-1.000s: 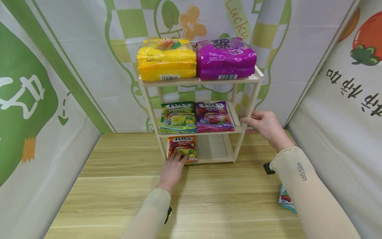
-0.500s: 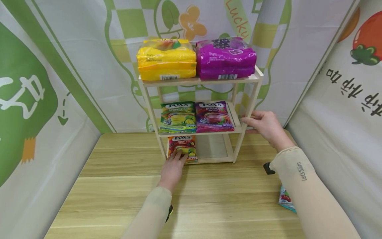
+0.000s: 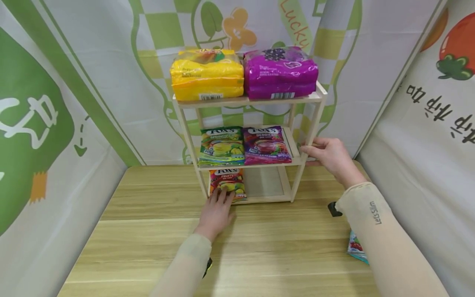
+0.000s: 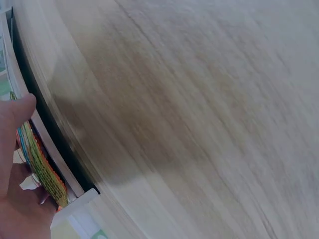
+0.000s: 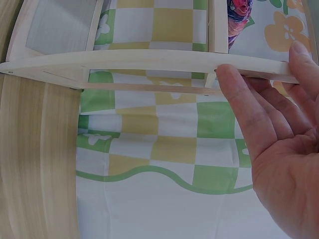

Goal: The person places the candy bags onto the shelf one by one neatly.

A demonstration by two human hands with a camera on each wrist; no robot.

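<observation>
On the left half of the bottom tier of a small wooden shelf (image 3: 287, 194) lies an orange-red FOX'S Fruits candy bag (image 3: 227, 176). The fingers of my left hand (image 3: 215, 214) rest on its lower front part and cover some of it. Seen from the left wrist, the left thumb touches the tier's front edge, and the candy bag's edge (image 4: 42, 167) shows beside the fingers. My right hand (image 3: 335, 159) pinches the right front post at about the middle tier. In the right wrist view, that hand's thumb and fingers (image 5: 244, 107) hold the post (image 5: 149, 60).
The middle tier bears a green FOX'S bag (image 3: 222, 146) and a purple Berries bag (image 3: 266, 144). On top stand a yellow pack (image 3: 208, 78) and a purple pack (image 3: 281, 76). A blue-white packet (image 3: 356, 249) lies on the wooden table (image 3: 278, 247), partly behind the right sleeve.
The left hand shifts slightly on the Fruits bag, and its thumb now shows out to the right. The right hand stays on the post.
</observation>
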